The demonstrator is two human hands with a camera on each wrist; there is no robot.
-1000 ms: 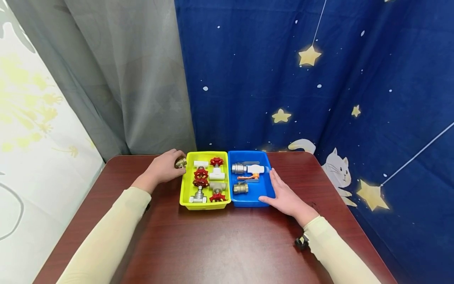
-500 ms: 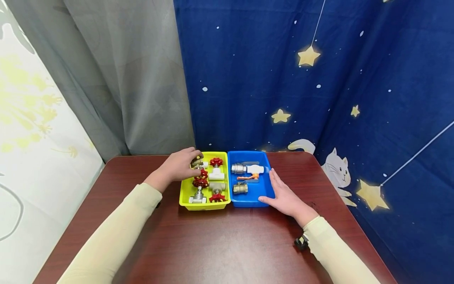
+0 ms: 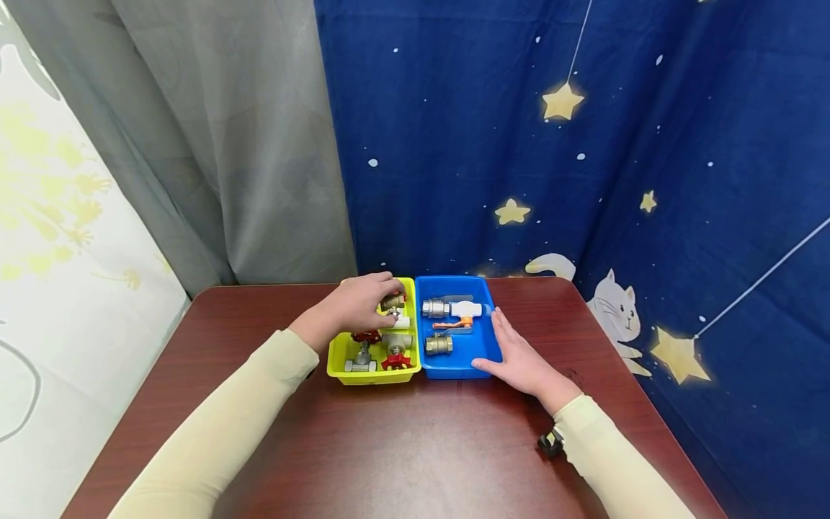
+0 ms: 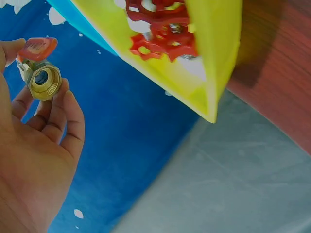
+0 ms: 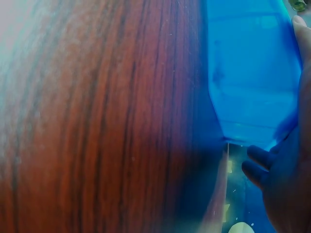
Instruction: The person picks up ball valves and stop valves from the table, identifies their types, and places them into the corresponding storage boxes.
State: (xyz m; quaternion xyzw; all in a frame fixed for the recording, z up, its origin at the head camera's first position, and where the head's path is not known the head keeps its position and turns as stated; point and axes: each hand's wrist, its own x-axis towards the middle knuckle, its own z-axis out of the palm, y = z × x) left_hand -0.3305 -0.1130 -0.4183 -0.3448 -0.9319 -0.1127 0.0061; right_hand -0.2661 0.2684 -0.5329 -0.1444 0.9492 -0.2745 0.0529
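Note:
My left hand (image 3: 355, 306) pinches a brass ball valve (image 4: 46, 81) with a small red handle (image 4: 39, 48) between thumb and fingers. In the head view it is over the right half of the yellow tray (image 3: 369, 378), which holds several valves with red handwheels (image 4: 177, 41). The hand hides some of these. Against the right side of the blue tray (image 3: 470, 364) rests my right hand (image 3: 519, 359), fingers extended and thumb at the front corner. Inside the blue tray lie a steel ball valve (image 3: 434, 308), a white valve (image 3: 465, 309) with an orange lever and a brass valve (image 3: 439, 345).
Both trays stand side by side near the back edge of a dark red wooden table (image 3: 415, 447). Behind it hang a grey curtain (image 3: 272, 144) and a blue curtain (image 3: 454, 144) printed with stars.
The left hand has carried the brass ball valve rightward, from beside the yellow tray's left rim to over its right half. The right hand has stayed at the blue tray.

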